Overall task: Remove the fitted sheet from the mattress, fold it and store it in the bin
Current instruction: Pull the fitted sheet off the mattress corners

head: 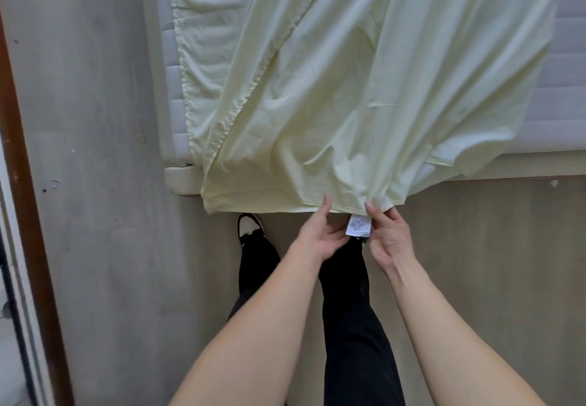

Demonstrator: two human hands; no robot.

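I see the pale yellow fitted sheet lying loose and creased across the mattress, its near edge hanging over the foot of the bed frame toward me. My left hand pinches that hanging hem, thumb on top and fingers tucked under the cloth. My right hand pinches the hem just beside it, thumb up against the fabric, next to the white care label dangling between both hands. Below are black trousers and one black-and-white shoe on the grey floor.
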